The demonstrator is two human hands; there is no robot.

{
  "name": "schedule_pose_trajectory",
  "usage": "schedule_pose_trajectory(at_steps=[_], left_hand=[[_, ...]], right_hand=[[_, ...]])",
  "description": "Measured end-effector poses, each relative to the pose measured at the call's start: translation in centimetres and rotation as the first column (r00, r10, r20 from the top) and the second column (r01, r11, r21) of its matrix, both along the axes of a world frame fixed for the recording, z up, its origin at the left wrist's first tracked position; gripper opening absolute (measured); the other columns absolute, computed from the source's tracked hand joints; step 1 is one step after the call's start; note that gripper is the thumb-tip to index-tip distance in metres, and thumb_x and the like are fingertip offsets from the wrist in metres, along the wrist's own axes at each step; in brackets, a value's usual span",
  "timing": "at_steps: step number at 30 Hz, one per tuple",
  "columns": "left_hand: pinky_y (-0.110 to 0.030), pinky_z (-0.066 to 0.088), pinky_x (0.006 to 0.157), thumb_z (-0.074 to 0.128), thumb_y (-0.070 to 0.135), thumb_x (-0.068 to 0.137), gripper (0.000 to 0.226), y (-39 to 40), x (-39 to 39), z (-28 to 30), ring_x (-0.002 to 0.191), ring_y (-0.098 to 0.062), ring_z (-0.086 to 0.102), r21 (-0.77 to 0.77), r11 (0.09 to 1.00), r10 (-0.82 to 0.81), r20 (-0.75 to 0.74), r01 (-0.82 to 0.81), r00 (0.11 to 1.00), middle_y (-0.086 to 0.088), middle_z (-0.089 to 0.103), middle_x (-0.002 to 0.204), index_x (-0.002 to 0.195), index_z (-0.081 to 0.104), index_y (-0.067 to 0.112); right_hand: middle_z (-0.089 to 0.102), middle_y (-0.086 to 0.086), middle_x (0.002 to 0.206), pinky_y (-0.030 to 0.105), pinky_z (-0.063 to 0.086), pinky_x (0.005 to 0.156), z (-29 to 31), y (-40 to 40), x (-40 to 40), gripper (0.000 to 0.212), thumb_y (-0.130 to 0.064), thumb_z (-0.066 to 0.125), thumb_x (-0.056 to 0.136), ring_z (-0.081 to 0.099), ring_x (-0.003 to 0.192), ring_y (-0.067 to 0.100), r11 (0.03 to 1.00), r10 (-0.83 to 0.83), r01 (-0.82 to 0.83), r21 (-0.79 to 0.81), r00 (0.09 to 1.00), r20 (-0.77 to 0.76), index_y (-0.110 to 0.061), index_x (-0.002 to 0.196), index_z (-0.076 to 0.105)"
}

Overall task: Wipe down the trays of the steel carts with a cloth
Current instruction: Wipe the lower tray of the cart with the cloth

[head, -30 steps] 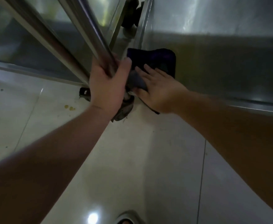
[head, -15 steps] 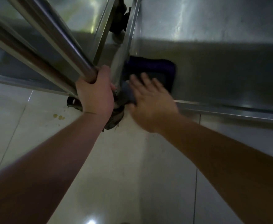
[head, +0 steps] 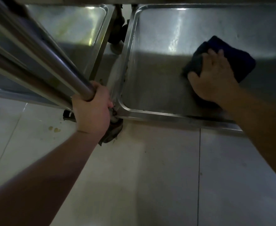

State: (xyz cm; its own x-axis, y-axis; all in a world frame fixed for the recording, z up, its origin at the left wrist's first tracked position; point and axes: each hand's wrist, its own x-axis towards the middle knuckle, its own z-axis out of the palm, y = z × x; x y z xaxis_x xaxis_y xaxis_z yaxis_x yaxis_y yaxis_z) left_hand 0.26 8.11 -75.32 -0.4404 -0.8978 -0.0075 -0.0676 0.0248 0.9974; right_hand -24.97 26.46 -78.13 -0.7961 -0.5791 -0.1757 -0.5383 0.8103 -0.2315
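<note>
Looking down past two bare forearms, the pale tiled floor [head: 150, 176] fills the near ground, with a dark grout line running up it on the right and a few small yellowish spots [head: 54, 129] off to the left. Up from there, the left hand [head: 91, 111] is wrapped tight around the lower end of a shiny steel post [head: 52, 62] that slants away to the upper left, fingers curled right round the tube. Just under that hand sits a grimy caster wheel [head: 112, 131], touching the floor at the corner of the cart.

Next comes the near rim of the right tray [head: 150, 87], its rounded corner gleaming just beside the left hand. On the tray's flat bottom, well over to the right, the right hand [head: 214, 79] lies palm down on a dark blue cloth [head: 241, 62], fingers spread and mostly straight, pressing it flat against the steel; folded cloth sticks out beyond the fingertips and to the right. A band of bright reflection crosses the tray beyond the cloth.

Further back on the left, behind the post, a second steel tray [head: 72, 26] shows a yellowish sheen. Between the two trays, dark wheels [head: 117, 33] are visible at the far end.
</note>
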Motion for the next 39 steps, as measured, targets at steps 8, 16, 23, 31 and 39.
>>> schedule_pose_trajectory(at_steps=[8, 16, 23, 31, 39], left_hand=[[-0.028, 0.048, 0.055, 0.058, 0.003, 0.097, 0.033, 0.3, -0.7, -0.3, 0.050, -0.013, 0.051, 0.016, 0.997, 0.076, -0.049, -0.075, 0.996, 0.008, 0.048, 0.051, 0.070, 0.049, 0.018], [-0.020, 0.050, 0.057, 0.059, 0.011, 0.086, 0.016, 0.0, -0.1, -0.3, 0.054, -0.011, 0.055, -0.042, 0.999, -0.008, -0.042, 0.006, 0.999, 0.006, 0.051, 0.055, 0.072, 0.052, 0.018], [-0.018, 0.049, 0.053, 0.058, 0.008, 0.087, 0.025, -0.1, 0.2, -0.5, 0.051, -0.010, 0.052, -0.088, 0.996, -0.012, -0.017, 0.010, 1.000, 0.004, 0.049, 0.055, 0.066, 0.050, 0.018], [-0.027, 0.046, 0.055, 0.057, 0.009, 0.080, 0.034, -0.3, -0.1, -0.2, 0.049, -0.015, 0.049, 0.004, 1.000, -0.010, -0.092, 0.011, 0.996, 0.006, 0.047, 0.049, 0.055, 0.056, 0.032], [-0.025, 0.048, 0.053, 0.061, 0.000, 0.091, 0.034, -0.5, 0.3, -0.6, 0.048, -0.012, 0.049, -0.007, 1.000, 0.009, -0.056, -0.009, 0.998, 0.002, 0.045, 0.052, 0.064, 0.048, 0.017]], right_hand=[[-0.006, -0.006, 0.174, 0.038, -0.007, 0.128, -0.4, -10.4, 6.3, 0.080, -0.060, 0.018, 0.096, -0.013, 0.159, 0.021, 0.831, 0.554, -0.556, 0.038, 0.831, 0.037, -0.027, 0.167, 0.002], [0.010, -0.006, 0.173, 0.037, 0.004, 0.128, -0.6, -5.9, -0.1, 0.083, -0.058, 0.035, 0.091, 0.004, 0.160, 0.021, 0.871, 0.490, -0.490, -0.035, 0.872, 0.000, -0.028, 0.166, 0.017], [-0.003, -0.002, 0.175, 0.047, -0.002, 0.128, -1.0, -17.8, 4.8, 0.077, -0.056, 0.015, 0.098, -0.008, 0.160, 0.029, 0.984, 0.179, -0.178, -0.029, 0.983, 0.038, -0.023, 0.167, 0.005], [0.005, -0.026, 0.169, 0.024, -0.015, 0.122, -0.8, -6.8, 11.6, 0.072, -0.067, 0.022, 0.097, -0.018, 0.153, -0.002, 0.729, 0.684, -0.667, -0.155, 0.712, 0.155, -0.040, 0.164, 0.016], [0.016, -0.007, 0.172, 0.038, 0.005, 0.129, -0.6, -6.0, 5.4, 0.079, -0.058, 0.026, 0.091, 0.007, 0.160, 0.021, 0.908, 0.416, -0.414, -0.062, 0.909, 0.022, -0.030, 0.165, 0.024]])
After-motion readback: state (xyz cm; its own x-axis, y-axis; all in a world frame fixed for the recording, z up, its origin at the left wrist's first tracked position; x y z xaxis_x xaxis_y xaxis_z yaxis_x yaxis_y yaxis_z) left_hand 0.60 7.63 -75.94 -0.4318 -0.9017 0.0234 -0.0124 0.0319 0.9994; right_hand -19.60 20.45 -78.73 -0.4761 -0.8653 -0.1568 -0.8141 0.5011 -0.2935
